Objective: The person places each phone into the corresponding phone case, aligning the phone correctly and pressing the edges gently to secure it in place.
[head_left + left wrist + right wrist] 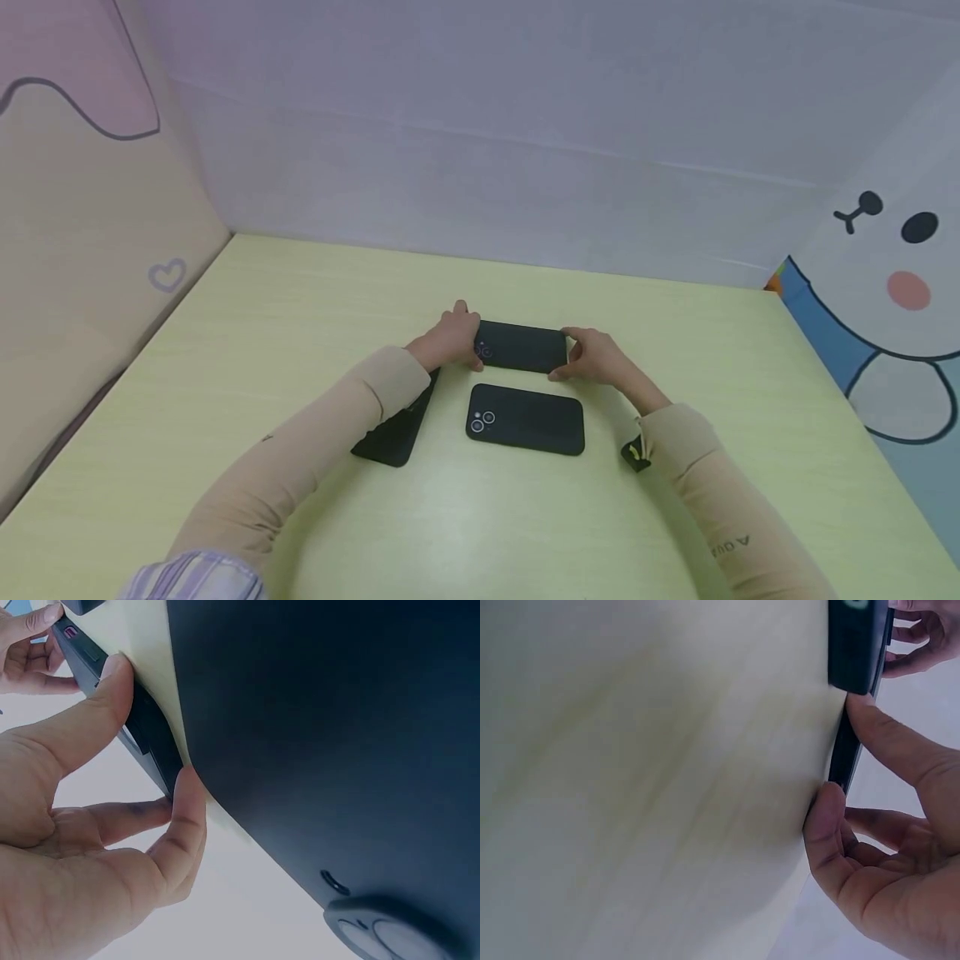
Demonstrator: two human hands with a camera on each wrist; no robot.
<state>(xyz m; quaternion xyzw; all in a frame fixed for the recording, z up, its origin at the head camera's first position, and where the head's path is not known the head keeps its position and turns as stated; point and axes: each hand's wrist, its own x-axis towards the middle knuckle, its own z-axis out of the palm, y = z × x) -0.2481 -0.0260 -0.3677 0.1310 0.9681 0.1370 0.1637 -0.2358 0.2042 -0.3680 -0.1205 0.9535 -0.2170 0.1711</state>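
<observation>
Both hands are at the farther black phone, which lies crosswise on the table, its camera lenses to the left. My left hand grips the left end between thumb and fingers. At the opposite end, my right hand pinches the short edge, as the right wrist view also shows with the thumb and fingertips on the phone's dark side. Closer to me a second black phone lies parallel, back up with two lenses showing. A third black phone lies slanted, partly hidden under my left forearm.
The pale yellow-green table carries the phones. A light cloth wall rises behind it, with printed panels at left and right. Beside my right cuff is a small black object with yellow on it.
</observation>
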